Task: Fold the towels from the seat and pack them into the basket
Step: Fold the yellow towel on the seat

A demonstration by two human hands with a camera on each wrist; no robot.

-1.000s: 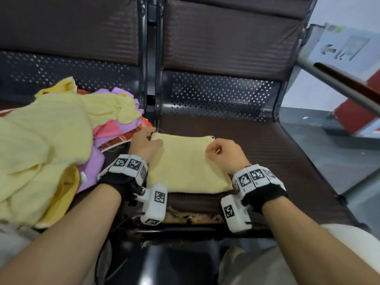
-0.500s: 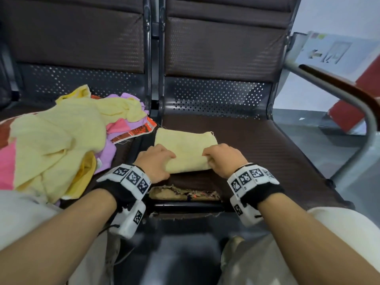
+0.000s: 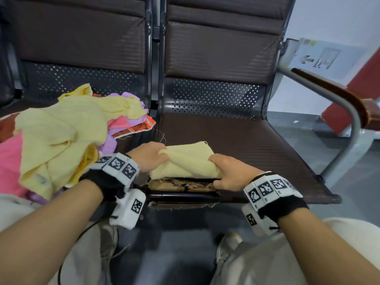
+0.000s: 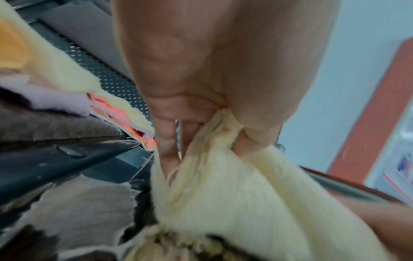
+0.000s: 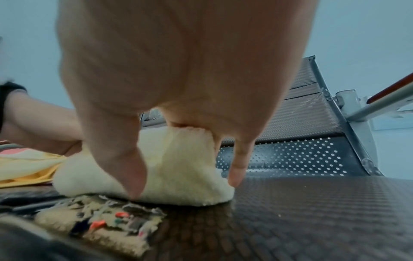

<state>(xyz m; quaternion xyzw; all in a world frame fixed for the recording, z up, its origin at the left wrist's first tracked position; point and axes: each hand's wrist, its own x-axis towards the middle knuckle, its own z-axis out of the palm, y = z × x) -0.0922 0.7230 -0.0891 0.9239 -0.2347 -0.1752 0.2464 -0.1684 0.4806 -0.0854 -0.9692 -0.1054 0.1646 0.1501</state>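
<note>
A pale yellow folded towel [image 3: 186, 161] lies at the front edge of the right brown seat [image 3: 257, 145]. My left hand [image 3: 150, 156] grips its left side, bunching the cloth between thumb and fingers [image 4: 243, 139]. My right hand [image 3: 228, 171] pinches its right near corner, with the towel [image 5: 178, 159] lifted under the palm. The towel [image 4: 234, 203] hangs from the left hand's pinch. A heap of unfolded towels [image 3: 67, 136], yellow, pink and purple, covers the left seat. No basket is in view.
A torn patch of seat padding [image 3: 181, 185] shows under the towel at the seat's front edge. A metal armrest with a wooden top [image 3: 333, 99] stands at the right. My knees in light trousers [image 3: 287, 254] are below the seat edge.
The far half of the towel came toward me, leaving it narrower. Both hands moved from its far corners to its near part, and now they bunch and lift the cloth.
</note>
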